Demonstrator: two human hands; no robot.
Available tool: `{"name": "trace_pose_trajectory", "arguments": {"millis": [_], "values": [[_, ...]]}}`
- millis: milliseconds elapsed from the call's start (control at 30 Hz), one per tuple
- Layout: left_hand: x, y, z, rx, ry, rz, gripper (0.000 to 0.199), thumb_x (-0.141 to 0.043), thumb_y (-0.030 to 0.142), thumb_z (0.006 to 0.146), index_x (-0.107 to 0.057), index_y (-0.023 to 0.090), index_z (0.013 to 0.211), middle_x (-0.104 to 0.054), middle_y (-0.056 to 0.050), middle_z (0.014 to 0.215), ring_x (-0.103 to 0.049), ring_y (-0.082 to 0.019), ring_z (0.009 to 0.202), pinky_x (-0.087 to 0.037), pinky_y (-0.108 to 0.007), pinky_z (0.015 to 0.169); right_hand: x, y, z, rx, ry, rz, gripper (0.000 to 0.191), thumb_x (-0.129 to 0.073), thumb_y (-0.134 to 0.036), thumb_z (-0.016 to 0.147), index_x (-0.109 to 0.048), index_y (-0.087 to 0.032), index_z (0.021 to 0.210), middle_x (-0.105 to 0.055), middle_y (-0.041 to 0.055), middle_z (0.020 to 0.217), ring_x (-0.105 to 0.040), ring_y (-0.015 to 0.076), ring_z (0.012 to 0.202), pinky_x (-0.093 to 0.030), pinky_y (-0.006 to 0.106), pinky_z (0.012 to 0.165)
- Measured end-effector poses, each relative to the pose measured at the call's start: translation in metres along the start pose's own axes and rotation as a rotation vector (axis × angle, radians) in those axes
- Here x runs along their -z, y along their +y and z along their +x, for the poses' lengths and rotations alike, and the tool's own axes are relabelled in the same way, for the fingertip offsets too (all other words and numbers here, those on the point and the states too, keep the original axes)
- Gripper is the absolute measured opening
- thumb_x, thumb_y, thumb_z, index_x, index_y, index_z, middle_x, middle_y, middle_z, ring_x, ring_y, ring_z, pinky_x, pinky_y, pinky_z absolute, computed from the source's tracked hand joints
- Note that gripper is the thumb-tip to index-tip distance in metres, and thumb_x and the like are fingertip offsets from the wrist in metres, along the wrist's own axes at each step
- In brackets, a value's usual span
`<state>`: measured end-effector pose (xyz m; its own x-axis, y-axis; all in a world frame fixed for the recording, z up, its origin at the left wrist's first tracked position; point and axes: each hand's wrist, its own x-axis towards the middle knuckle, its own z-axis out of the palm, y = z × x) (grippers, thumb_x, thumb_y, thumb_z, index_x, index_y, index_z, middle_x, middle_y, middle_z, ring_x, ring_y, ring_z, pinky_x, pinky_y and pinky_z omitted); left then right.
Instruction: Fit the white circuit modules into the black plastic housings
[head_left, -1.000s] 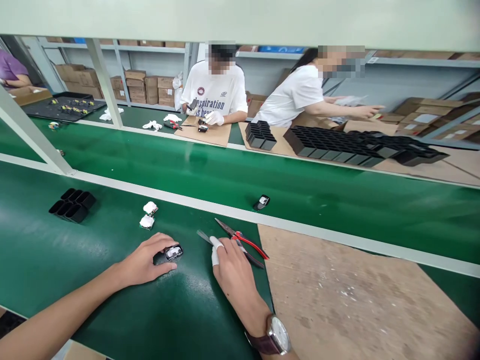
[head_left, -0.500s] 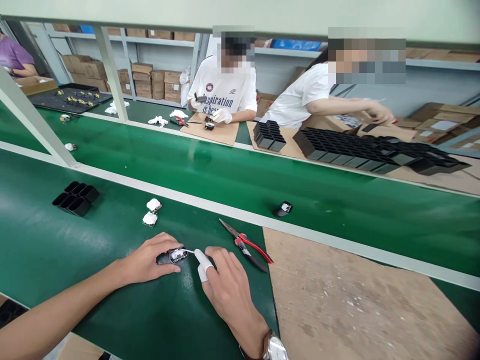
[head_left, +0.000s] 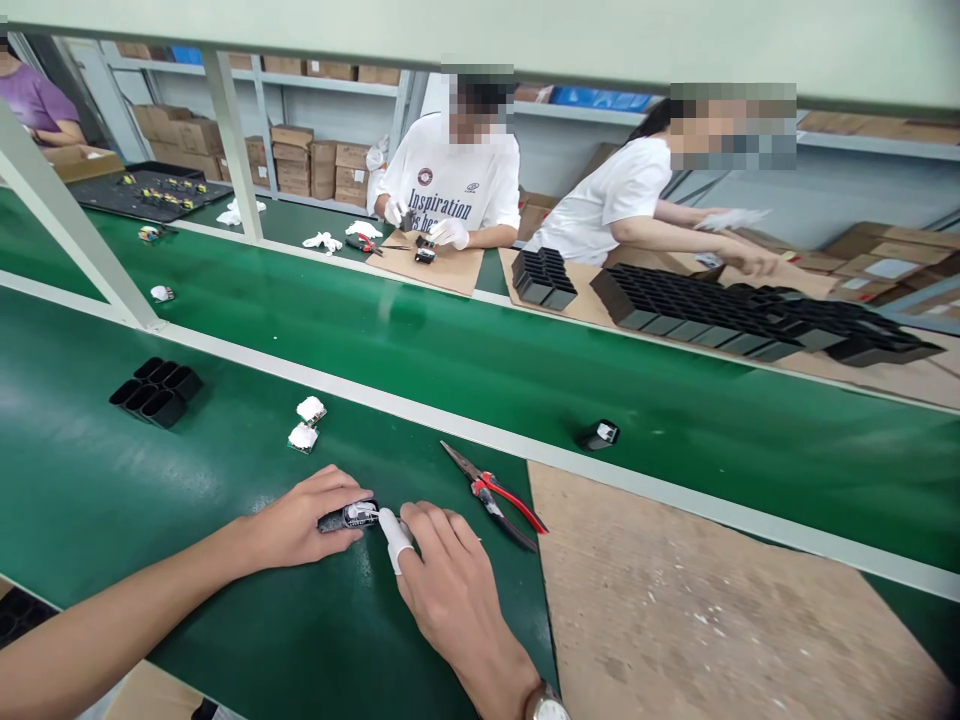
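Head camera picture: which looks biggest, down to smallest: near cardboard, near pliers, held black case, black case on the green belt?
1. Near cardboard
2. Near pliers
3. Held case and belt case: can't rank them; the left hand partly hides one, the other is farther away.

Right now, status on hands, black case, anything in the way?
Left hand grips black case. Right hand holds thin tool at its opening. Pliers lie clear.
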<state>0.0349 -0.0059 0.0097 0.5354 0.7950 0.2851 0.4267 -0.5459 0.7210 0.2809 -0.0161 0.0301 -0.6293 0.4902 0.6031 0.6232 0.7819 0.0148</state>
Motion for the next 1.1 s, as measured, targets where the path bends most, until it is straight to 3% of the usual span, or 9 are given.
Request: {"name": "trace_pose_trajectory", "arguments": {"millis": [200, 433, 600, 700, 800, 900, 1000, 1100], "values": [[-0.001, -0.001, 0.0, -0.004, -0.005, 0.007, 0.05, -0.07, 0.019, 0.096, -0.061, 0.024, 0.145, -0.071, -0.011, 0.122, -0.066, -0.026, 0.113, -0.06, -0.041, 0.099, 0.004, 0.002, 0.002, -0.032, 0.005, -0.026, 0.029, -0.045, -0.003, 0.095, -0.069, -0.02, 0.097, -0.068, 0.0132, 0.109, -0.059, 0.0263, 0.101, -0.045, 0.041, 0.081], [-0.002, -0.001, 0.001, 0.002, -0.013, 0.02, 0.049, -0.069, 0.018, 0.096, -0.06, 0.023, 0.144, -0.071, -0.011, 0.121, -0.065, -0.026, 0.113, -0.06, -0.04, 0.098, -0.002, -0.001, 0.004, -0.03, 0.02, -0.001, 0.032, -0.043, 0.001, 0.092, -0.06, -0.021, 0.076, -0.067, 0.0119, 0.104, -0.058, 0.0244, 0.094, -0.044, 0.038, 0.073], [0.001, -0.001, -0.004, 0.033, 0.008, 0.065, 0.05, -0.074, 0.026, 0.096, -0.056, 0.024, 0.143, -0.069, -0.01, 0.123, -0.068, -0.025, 0.112, -0.061, -0.04, 0.097, -0.012, 0.016, -0.009, -0.198, 0.085, -0.016, 0.025, -0.05, -0.002, 0.094, -0.067, -0.017, 0.102, -0.064, 0.0113, 0.102, -0.058, 0.0234, 0.087, -0.047, 0.038, 0.071], [0.004, -0.001, -0.006, -0.043, 0.077, 0.102, 0.045, -0.078, 0.035, 0.094, -0.058, 0.023, 0.133, -0.069, -0.012, 0.122, -0.07, -0.025, 0.11, -0.062, -0.039, 0.094, -0.024, 0.029, -0.02, -0.274, 0.03, -0.036, 0.032, -0.047, 0.0, 0.09, -0.068, -0.016, 0.108, -0.064, 0.0123, 0.105, -0.06, 0.0248, 0.089, -0.052, 0.039, 0.074], [0.005, -0.002, -0.006, -0.175, 0.102, 0.16, 0.031, -0.074, 0.028, 0.098, -0.062, 0.022, 0.126, -0.071, -0.012, 0.119, -0.071, -0.024, 0.109, -0.062, -0.037, 0.093, -0.031, 0.034, -0.027, -0.289, -0.041, -0.057, 0.038, -0.047, 0.003, 0.083, -0.069, -0.016, 0.108, -0.064, 0.0119, 0.103, -0.06, 0.0261, 0.088, -0.053, 0.041, 0.076], [0.003, -0.002, -0.006, -0.195, 0.107, 0.186, 0.03, -0.07, 0.021, 0.1, -0.062, 0.021, 0.13, -0.073, -0.011, 0.117, -0.073, -0.023, 0.107, -0.063, -0.036, 0.093, -0.033, 0.034, -0.027, -0.28, -0.097, -0.084, 0.043, -0.05, 0.004, 0.078, -0.069, -0.015, 0.112, -0.065, 0.0127, 0.102, -0.058, 0.0282, 0.091, -0.054, 0.043, 0.079], [0.002, -0.001, -0.008, -0.168, 0.1, 0.207, 0.035, -0.069, 0.019, 0.101, -0.06, 0.021, 0.135, -0.072, -0.012, 0.119, -0.073, -0.023, 0.108, -0.064, -0.036, 0.094, -0.031, 0.031, -0.024, -0.282, -0.086, -0.073, 0.04, -0.051, 0.003, 0.082, -0.068, -0.012, 0.115, -0.065, 0.0152, 0.108, -0.058, 0.0297, 0.096, -0.055, 0.044, 0.08], [0.003, -0.001, -0.01, -0.237, 0.112, 0.265, 0.028, -0.064, 0.013, 0.102, -0.066, 0.023, 0.128, -0.07, -0.012, 0.125, -0.073, -0.023, 0.109, -0.064, -0.037, 0.094, -0.029, 0.026, -0.02, -0.29, -0.046, -0.036, 0.033, -0.05, 0.0, 0.09, -0.068, -0.012, 0.115, -0.065, 0.0167, 0.116, -0.059, 0.0303, 0.103, -0.055, 0.044, 0.082]]}}
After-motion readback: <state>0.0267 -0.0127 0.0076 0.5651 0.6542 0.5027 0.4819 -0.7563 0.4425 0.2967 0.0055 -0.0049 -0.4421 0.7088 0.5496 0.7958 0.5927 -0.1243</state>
